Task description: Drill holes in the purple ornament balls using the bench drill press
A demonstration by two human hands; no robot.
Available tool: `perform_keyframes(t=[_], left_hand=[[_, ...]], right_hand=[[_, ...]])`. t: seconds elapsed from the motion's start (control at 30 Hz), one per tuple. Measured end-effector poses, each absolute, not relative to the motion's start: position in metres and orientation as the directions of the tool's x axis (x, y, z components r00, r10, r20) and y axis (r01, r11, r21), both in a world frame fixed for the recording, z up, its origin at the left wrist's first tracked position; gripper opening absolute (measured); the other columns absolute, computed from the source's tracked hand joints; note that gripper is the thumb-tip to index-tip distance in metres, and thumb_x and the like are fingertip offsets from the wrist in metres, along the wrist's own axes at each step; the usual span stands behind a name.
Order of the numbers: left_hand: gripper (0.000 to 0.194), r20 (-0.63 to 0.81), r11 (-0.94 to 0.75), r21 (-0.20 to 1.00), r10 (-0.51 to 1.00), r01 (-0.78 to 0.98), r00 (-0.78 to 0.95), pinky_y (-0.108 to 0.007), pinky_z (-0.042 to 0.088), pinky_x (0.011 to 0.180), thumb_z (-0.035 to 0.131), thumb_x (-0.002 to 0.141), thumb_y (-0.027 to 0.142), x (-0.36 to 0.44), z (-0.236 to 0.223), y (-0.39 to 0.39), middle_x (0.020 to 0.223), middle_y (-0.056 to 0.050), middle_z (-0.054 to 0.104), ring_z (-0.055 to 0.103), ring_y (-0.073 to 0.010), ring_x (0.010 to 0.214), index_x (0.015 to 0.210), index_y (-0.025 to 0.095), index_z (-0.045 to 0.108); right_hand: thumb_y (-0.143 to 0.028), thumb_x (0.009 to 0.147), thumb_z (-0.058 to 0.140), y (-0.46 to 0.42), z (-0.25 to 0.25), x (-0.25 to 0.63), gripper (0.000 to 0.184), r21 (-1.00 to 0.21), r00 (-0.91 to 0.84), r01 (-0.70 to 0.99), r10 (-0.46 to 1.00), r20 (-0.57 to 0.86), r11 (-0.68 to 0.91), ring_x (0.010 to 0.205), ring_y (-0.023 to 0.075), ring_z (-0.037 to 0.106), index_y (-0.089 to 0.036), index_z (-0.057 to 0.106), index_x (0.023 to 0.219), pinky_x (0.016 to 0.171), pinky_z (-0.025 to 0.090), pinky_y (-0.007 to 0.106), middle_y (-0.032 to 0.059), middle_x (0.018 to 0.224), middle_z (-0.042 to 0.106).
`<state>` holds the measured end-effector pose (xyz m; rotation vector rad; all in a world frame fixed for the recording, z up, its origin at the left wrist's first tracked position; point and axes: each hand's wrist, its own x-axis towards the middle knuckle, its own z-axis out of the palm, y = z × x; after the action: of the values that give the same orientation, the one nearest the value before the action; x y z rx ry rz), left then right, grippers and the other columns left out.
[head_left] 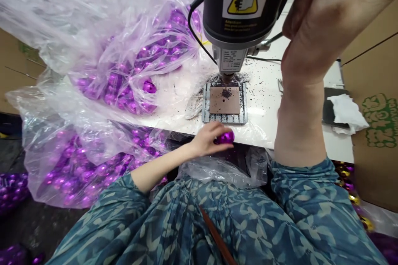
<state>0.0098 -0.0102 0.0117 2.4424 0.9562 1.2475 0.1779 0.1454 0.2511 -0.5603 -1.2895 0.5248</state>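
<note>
The left hand (209, 138) pinches a ball (229, 136) just in front of the plate (217, 105); what the right hand (326, 16) grips beside the machine (239, 33), I cannot tell. Best hold the ball low, fingertips clear.

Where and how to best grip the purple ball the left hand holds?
Probably pinch the purple ball by its curved far and near sides, from the left, as the left hand does: it's round, with no visible handle, and this leaves its right side exposed.
</note>
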Motion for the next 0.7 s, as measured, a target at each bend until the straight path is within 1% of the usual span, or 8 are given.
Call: perform_keyframes(t=[0.1, 0.17, 0.27, 0.3, 0.37, 0.47, 0.57, 0.7], left_hand=[[0.041, 0.576, -0.837, 0.334, 0.545, 0.433, 0.609, -0.038, 0.066, 0.072, 0.079, 0.101, 0.063, 0.005, 0.006, -0.038, 0.108, -0.004, 0.083, 0.079, -0.0237, 0.087, 0.130, 0.034, 0.074], [0.036, 0.587, -0.826, 0.347, 0.561, 0.444, 0.584, -0.039, 0.069, 0.078, 0.079, 0.101, 0.063, -0.007, 0.004, -0.034, 0.110, -0.002, 0.085, 0.081, -0.0239, 0.093, 0.122, 0.035, 0.076], [0.017, 0.616, -0.708, 0.446, 0.686, 0.547, 0.387, -0.042, 0.070, 0.089, 0.061, 0.112, 0.041, -0.043, 0.009, 0.012, 0.103, -0.001, 0.083, 0.081, -0.0225, 0.096, 0.117, 0.031, 0.074], [0.020, 0.601, -0.634, 0.476, 0.741, 0.610, 0.300, -0.047, 0.068, 0.093, 0.053, 0.113, 0.030, -0.058, 0.013, 0.037, 0.106, -0.005, 0.082, 0.079, -0.0246, 0.099, 0.118, 0.027, 0.072], [0.014, 0.473, -0.316, 0.560, 0.881, 0.766, 0.018, -0.055, 0.062, 0.107, 0.058, 0.104, 0.021, -0.089, 0.023, 0.092, 0.112, -0.011, 0.081, 0.076, -0.0311, 0.111, 0.110, 0.024, 0.071], [0.018, 0.210, 0.086, 0.619, 0.940, 0.781, -0.270, -0.073, 0.046, 0.125, 0.074, 0.086, 0.013, -0.125, 0.036, 0.168, 0.118, -0.018, 0.077, 0.069, -0.0456, 0.133, 0.098, 0.022, 0.064], [0.025, 0.144, 0.170, 0.638, 0.932, 0.751, -0.333, -0.082, 0.038, 0.127, 0.079, 0.084, 0.016, -0.142, 0.041, 0.215, 0.105, -0.014, 0.075, 0.065, -0.0493, 0.137, 0.099, 0.022, 0.060], [0.028, 0.140, 0.141, 0.665, 0.941, 0.733, -0.308, -0.073, 0.037, 0.132, 0.081, 0.080, 0.019, -0.150, 0.035, 0.234, 0.110, -0.011, 0.079, 0.064, -0.0443, 0.139, 0.098, 0.026, 0.061]], right_hand=[[-0.087, 0.055, 0.066, 0.148, 0.242, 0.180, 0.075, -0.658, 0.258, -0.057, 0.647, 0.717, 0.751, 0.049, -0.0017, 0.054, -0.015, 0.043, 0.051, 0.057, 0.042, 0.012, -0.0048, 0.046, 0.039], [-0.087, 0.049, 0.064, 0.151, 0.239, 0.180, 0.074, -0.688, 0.292, -0.052, 0.670, 0.682, 0.724, 0.052, 0.0017, 0.059, -0.015, 0.049, 0.055, 0.059, 0.048, 0.014, -0.0045, 0.048, 0.038], [-0.086, 0.050, 0.062, 0.155, 0.239, 0.179, 0.074, -0.674, 0.317, -0.039, 0.649, 0.692, 0.738, 0.051, 0.0007, 0.058, -0.014, 0.059, 0.063, 0.057, 0.048, 0.014, -0.0052, 0.050, 0.040], [-0.085, 0.049, 0.062, 0.155, 0.239, 0.178, 0.073, -0.655, 0.319, -0.042, 0.631, 0.707, 0.755, 0.050, -0.0006, 0.055, -0.014, 0.058, 0.063, 0.055, 0.045, 0.013, -0.0056, 0.050, 0.042], [-0.084, 0.050, 0.065, 0.154, 0.240, 0.177, 0.071, -0.622, 0.329, -0.065, 0.605, 0.725, 0.780, 0.047, -0.0013, 0.051, -0.015, 0.052, 0.061, 0.052, 0.041, 0.015, -0.0058, 0.050, 0.046], [-0.082, 0.058, 0.069, 0.147, 0.241, 0.177, 0.068, -0.616, 0.329, -0.068, 0.601, 0.729, 0.785, 0.051, 0.0000, 0.054, -0.017, 0.050, 0.063, 0.059, 0.046, 0.017, -0.0057, 0.052, 0.050], [-0.078, 0.069, 0.068, 0.138, 0.239, 0.177, 0.065, -0.615, 0.314, -0.036, 0.593, 0.742, 0.788, 0.055, -0.0035, 0.055, -0.014, 0.056, 0.063, 0.063, 0.044, 0.014, -0.0056, 0.054, 0.050], [-0.076, 0.072, 0.069, 0.133, 0.238, 0.175, 0.065, -0.604, 0.322, -0.035, 0.581, 0.747, 0.796, 0.055, -0.0028, 0.054, -0.014, 0.057, 0.060, 0.063, 0.041, 0.017, -0.0052, 0.050, 0.043]])
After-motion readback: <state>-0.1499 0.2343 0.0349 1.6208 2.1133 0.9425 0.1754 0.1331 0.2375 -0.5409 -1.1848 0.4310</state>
